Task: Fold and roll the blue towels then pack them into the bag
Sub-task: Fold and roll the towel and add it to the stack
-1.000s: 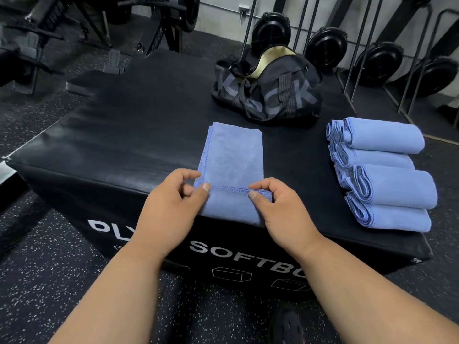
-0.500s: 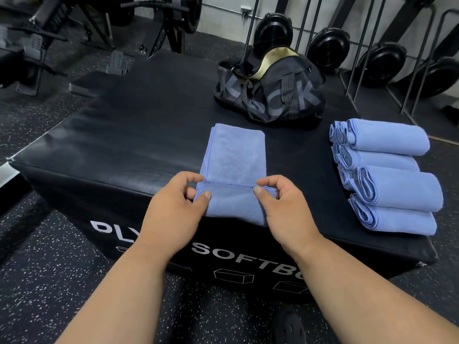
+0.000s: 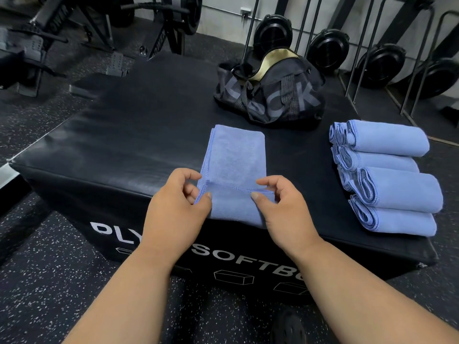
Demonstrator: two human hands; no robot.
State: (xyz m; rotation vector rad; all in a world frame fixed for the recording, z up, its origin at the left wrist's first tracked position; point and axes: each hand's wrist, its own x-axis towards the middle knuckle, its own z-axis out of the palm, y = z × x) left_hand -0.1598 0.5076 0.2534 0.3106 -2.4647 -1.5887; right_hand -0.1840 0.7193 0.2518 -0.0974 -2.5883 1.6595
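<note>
Blue towel (image 3: 236, 155) end pinched by L hand (image 3: 177, 209) & R hand (image 3: 280, 209), rolled towels (image 3: 387, 175) right, bag (image 3: 270, 93) behind

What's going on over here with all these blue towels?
A person is rolling a folded blue towel on a black soft plyo box. The left hand and right hand each pinch a corner of its turned-over near end. Four rolled towels lie stacked to the right. The black duffel bag sits open at the back, with no towel visibly inside it.
</note>
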